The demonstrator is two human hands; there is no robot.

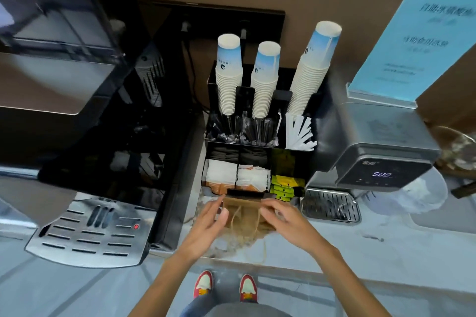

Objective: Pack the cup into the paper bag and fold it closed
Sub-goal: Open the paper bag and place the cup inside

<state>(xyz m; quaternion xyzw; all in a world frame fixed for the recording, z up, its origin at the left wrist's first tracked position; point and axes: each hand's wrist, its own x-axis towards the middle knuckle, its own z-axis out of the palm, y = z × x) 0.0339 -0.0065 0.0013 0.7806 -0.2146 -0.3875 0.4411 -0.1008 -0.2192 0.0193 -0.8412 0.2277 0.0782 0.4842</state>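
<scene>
i've got the paper bag [242,216] at the counter's [386,252] front edge, between both hands: left hand [210,219] and right hand [284,219] pinch its top fold, running left-right; neither nearer. cup hidden.

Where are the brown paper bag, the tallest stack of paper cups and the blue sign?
brown paper bag [242,207]: head view, folded top edge.
tallest stack of paper cups [313,69]: head view, mid-stack.
blue sign [412,41]: head view, face centre.

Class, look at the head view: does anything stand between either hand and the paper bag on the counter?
Nothing visible does. The left hand and right hand are already at the two sides of the paper bag, by its top edge, with its string handles hanging towards the person.
</scene>
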